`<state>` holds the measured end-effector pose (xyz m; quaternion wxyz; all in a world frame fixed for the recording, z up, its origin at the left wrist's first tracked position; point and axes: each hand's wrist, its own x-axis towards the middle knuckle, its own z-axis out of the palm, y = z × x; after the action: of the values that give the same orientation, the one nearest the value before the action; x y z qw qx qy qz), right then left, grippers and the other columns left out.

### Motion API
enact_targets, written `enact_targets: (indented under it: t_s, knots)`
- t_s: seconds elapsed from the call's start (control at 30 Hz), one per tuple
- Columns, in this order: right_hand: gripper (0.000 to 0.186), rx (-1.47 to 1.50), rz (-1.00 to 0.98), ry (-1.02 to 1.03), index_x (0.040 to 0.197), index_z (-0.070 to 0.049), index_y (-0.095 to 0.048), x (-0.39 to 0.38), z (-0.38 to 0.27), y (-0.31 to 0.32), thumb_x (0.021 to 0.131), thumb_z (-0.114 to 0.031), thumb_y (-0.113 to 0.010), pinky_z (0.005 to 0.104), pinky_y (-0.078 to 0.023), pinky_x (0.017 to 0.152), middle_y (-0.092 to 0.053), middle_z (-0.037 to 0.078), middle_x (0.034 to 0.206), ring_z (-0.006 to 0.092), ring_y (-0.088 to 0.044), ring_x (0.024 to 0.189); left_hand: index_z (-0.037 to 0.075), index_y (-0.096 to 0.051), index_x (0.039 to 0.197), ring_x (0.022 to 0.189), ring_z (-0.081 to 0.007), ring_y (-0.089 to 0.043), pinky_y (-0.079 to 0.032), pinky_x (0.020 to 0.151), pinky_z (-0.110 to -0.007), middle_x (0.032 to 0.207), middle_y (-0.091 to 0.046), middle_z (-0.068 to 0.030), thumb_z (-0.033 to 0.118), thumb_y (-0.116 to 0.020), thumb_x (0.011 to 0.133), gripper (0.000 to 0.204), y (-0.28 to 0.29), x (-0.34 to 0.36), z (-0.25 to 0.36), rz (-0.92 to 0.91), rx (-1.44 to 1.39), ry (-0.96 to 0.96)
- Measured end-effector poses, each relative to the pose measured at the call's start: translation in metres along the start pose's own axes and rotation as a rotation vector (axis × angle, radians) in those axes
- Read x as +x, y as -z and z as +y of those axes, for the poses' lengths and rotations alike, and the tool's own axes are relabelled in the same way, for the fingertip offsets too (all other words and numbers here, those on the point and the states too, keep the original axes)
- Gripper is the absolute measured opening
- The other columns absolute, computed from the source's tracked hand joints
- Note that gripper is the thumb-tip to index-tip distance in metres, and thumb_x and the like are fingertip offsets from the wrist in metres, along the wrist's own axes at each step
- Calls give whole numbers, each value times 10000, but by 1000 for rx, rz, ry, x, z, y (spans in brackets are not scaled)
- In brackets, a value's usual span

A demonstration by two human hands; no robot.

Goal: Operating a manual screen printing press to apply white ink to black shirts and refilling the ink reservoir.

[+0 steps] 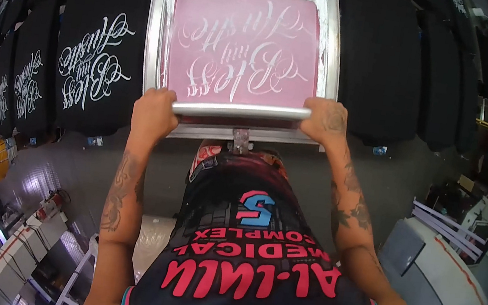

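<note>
Firm grip here, left hand (156,115) and right hand (325,122) wrapped around opposite ends of the silver bar (241,111), which spans the near end of the pink screen (243,33), black garments (95,29) on either side

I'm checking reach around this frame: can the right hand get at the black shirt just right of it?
Probably yes: the right hand is near the black shirt, nothing visible between, but it must first release the silver bar.
</note>
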<state>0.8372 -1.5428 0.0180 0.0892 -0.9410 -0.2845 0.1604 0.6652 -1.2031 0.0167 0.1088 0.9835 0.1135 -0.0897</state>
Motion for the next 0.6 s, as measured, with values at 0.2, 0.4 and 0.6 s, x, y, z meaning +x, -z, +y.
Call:
enact_targets:
  t_s: [0.2, 0.4, 0.6]
  knots:
    - [188, 3, 416, 178, 683, -101, -615, -40, 1, -29, 505, -146, -661, 466, -437, 566, -635, 92, 726, 340, -593, 658, 105, -668, 904, 933, -323, -618, -567, 655, -456, 942, -651, -59, 76, -732, 630, 283, -26, -34, 15, 186, -52, 27]
    - [138, -70, 434, 138, 737, -87, -673, 139, 28, 14, 608, -134, -655, 463, -543, 693, -676, 112, 746, 363, -665, 731, 64, -694, 882, 857, -365, -643, -583, 690, -448, 915, -685, -106, 80, -701, 689, 194, 15, 156, -23, 312, 59, -47]
    - [302, -189, 288, 81, 905, -93, -743, 283, 37, 83, 670, -280, -717, 465, -563, 776, -740, 150, 919, 375, -710, 836, 43, -752, 901, 913, -355, -702, -586, 785, -457, 950, -738, -162, 137, -709, 718, 210, 71, 306, -49, 273, 84, -12]
